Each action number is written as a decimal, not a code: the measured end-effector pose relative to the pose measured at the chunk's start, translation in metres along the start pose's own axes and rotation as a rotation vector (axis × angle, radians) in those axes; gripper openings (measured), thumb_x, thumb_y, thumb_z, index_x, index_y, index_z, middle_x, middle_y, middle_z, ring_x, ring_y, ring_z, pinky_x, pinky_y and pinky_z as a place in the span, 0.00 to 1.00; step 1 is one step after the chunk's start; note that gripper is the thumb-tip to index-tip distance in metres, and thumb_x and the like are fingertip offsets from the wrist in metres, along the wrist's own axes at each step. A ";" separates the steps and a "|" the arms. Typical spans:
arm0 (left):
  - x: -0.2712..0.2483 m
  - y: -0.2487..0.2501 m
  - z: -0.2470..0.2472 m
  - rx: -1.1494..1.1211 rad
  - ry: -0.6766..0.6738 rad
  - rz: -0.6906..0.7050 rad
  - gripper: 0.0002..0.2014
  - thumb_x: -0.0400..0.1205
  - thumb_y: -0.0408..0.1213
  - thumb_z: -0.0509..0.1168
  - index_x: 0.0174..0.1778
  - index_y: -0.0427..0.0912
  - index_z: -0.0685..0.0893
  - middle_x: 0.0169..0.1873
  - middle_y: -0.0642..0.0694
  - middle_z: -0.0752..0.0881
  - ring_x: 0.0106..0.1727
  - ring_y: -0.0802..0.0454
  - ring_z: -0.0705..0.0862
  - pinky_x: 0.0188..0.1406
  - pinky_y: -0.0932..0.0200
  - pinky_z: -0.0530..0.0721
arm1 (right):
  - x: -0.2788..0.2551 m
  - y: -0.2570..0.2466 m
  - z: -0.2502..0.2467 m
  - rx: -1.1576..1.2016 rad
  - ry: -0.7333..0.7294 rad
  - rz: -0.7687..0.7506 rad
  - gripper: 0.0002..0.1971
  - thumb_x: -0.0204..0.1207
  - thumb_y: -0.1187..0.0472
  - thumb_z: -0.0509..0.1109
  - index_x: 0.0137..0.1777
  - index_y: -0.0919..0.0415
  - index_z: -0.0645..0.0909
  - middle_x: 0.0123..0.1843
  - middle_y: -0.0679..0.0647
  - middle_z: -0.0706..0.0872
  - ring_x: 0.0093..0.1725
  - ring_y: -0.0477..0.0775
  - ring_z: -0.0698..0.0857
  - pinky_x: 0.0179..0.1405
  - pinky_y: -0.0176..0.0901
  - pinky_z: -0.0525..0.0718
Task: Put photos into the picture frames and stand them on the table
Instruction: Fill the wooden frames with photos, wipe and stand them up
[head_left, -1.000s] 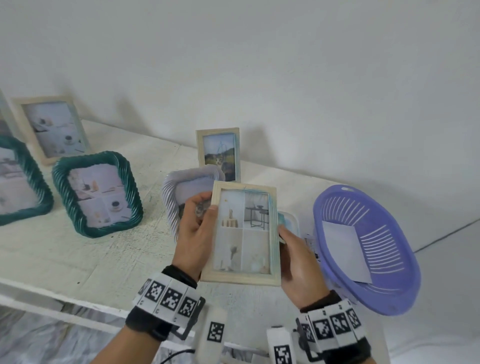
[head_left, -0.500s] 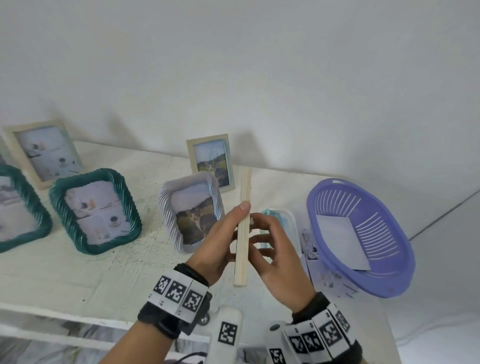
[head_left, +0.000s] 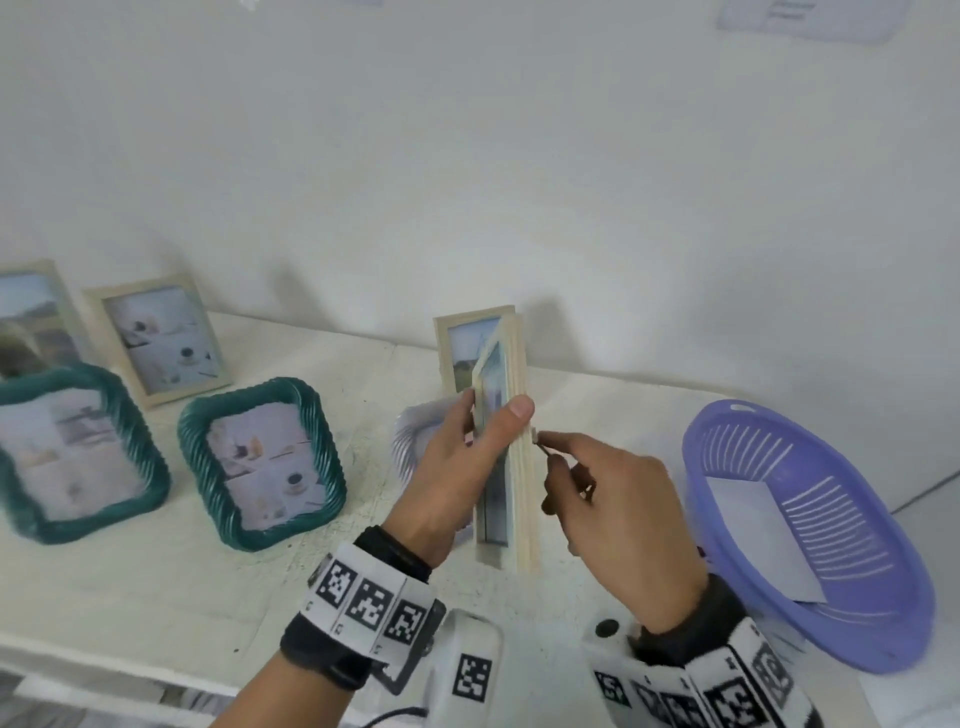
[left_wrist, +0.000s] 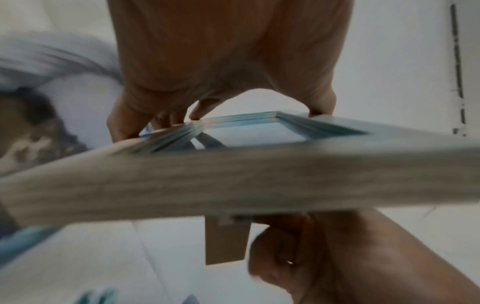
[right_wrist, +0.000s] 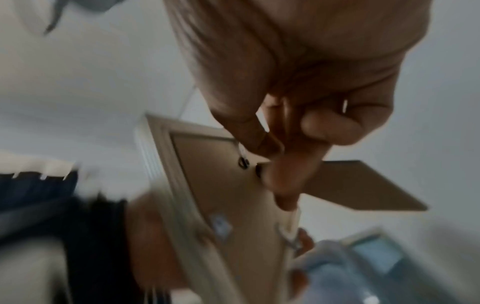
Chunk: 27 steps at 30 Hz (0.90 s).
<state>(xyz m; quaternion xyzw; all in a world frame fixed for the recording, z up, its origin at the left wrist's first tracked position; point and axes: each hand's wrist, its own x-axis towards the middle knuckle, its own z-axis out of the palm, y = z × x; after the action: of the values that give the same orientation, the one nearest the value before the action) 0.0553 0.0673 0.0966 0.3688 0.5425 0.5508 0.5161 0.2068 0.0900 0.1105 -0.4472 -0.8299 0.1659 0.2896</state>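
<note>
My left hand (head_left: 493, 418) grips a light wooden picture frame (head_left: 521, 493) and holds it upright and edge-on above the table, thumb on its near edge and fingers on the glass side. A photo shows behind the glass. In the left wrist view the frame (left_wrist: 233, 174) is a blurred bar across the picture, with its brown stand leg (left_wrist: 226, 240) hanging below. My right hand (head_left: 543, 449) is at the frame's back with fingers curled, pinching the stand leg (right_wrist: 363, 185), which is swung out from the brown backing board (right_wrist: 215, 176).
On the white table (head_left: 156, 571) stand two green ribbed frames (head_left: 262, 462), wooden frames (head_left: 156, 343) at the back left, a small wooden frame (head_left: 460, 343) behind my hands and a pale ribbed frame (head_left: 415, 447). A purple basket (head_left: 883, 597) with white paper (head_left: 753, 535) sits at the right.
The frame has turned from facing me to edge-on. My right hand left its right edge and went round to the back, where it now pinches the stand leg.
</note>
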 end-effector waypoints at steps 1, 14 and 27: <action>0.002 0.004 -0.009 0.019 0.010 0.025 0.49 0.64 0.73 0.73 0.79 0.56 0.69 0.65 0.45 0.85 0.65 0.43 0.85 0.67 0.35 0.82 | 0.008 -0.009 0.001 0.250 -0.062 0.104 0.13 0.85 0.53 0.60 0.51 0.48 0.87 0.31 0.46 0.89 0.24 0.48 0.86 0.29 0.45 0.84; 0.050 0.116 -0.193 -0.089 -0.161 -0.189 0.50 0.75 0.78 0.42 0.66 0.38 0.86 0.57 0.31 0.88 0.58 0.30 0.87 0.56 0.29 0.85 | 0.137 -0.077 0.067 1.049 -0.232 0.449 0.44 0.56 0.20 0.65 0.72 0.38 0.77 0.69 0.47 0.83 0.71 0.54 0.79 0.71 0.60 0.76; 0.155 0.151 -0.286 0.144 -0.154 -0.187 0.32 0.85 0.60 0.43 0.61 0.40 0.84 0.56 0.31 0.83 0.55 0.36 0.83 0.56 0.32 0.85 | 0.273 -0.118 0.128 0.373 -0.077 0.014 0.12 0.85 0.58 0.58 0.63 0.55 0.78 0.40 0.51 0.87 0.41 0.53 0.87 0.44 0.49 0.86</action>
<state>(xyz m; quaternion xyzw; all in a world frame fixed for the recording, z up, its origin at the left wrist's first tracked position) -0.2766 0.1738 0.1802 0.3938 0.5713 0.4299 0.5777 -0.0681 0.2529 0.1647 -0.3847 -0.7922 0.3356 0.3344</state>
